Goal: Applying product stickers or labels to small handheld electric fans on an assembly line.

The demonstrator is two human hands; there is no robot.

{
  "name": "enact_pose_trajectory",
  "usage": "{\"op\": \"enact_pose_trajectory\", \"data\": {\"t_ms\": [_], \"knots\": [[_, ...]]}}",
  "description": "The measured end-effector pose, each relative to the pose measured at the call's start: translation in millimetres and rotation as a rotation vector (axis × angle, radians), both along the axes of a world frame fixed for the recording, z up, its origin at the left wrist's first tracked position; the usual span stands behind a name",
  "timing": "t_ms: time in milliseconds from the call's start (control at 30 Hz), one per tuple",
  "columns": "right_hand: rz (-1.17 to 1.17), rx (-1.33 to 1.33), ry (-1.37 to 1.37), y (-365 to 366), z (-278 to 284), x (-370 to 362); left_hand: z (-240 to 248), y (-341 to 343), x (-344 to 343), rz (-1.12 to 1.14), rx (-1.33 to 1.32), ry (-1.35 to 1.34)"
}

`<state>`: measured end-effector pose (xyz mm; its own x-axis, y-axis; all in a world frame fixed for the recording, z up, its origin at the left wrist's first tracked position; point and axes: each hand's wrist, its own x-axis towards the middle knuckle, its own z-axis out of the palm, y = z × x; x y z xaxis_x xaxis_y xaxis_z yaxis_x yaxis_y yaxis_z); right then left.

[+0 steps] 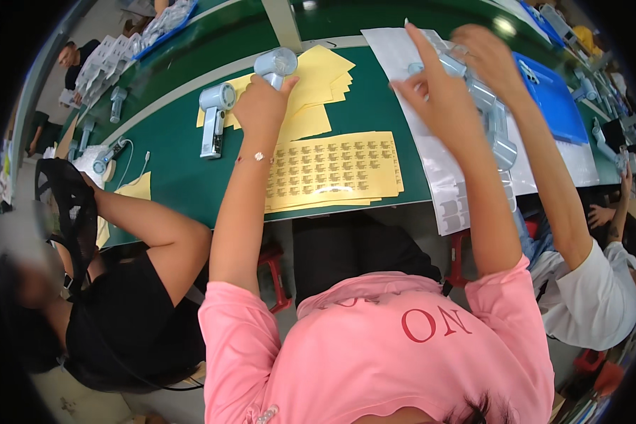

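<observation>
My left hand is closed around a light blue handheld fan, its round head standing up above my fingers. Another fan of the same kind lies on the green table just left of that hand. My right hand is raised over the white sheets, index finger stretched out and thumb apart, somewhat blurred. A tiny pale speck shows at the index fingertip, too small to name. Beside and partly behind this hand, several light blue fans lie in a row. Yellow sticker sheets lie between my arms.
A co-worker's hand reaches in close to my right hand. More yellow sheets lie behind my left hand. White plastic sheets hang over the front edge. A blue tray stands at right. Another person's arm rests at left.
</observation>
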<state>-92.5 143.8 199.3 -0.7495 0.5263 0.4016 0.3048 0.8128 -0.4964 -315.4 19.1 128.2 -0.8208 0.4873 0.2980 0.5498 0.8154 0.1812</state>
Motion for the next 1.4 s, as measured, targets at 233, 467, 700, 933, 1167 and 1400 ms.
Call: {"op": "enact_pose_trajectory", "data": {"t_ms": [233, 467, 700, 933, 1167, 1400], "knots": [[-0.331, 0.416, -0.718, 111, -60, -67, -5, -11, -2, -0.036, 0.035, 0.423], [-0.232, 0.280, -0.362, 56, -7, -41, 41, -61, 120, -0.668, 0.508, -0.924], [0.101, 0.101, 0.407, -81, -19, -1, 10, -36, 157, -0.898, 1.576, -1.915], [0.140, -0.184, 0.605, -112, -66, 23, 4, -42, 174, -0.667, 1.931, -2.008], [0.081, -0.792, 0.444, -76, -51, 47, -10, -61, 127, -0.417, 1.467, -1.359], [0.007, -0.710, 0.105, -13, -81, 42, 6, -37, 123, -0.386, 0.945, -1.155]]}}
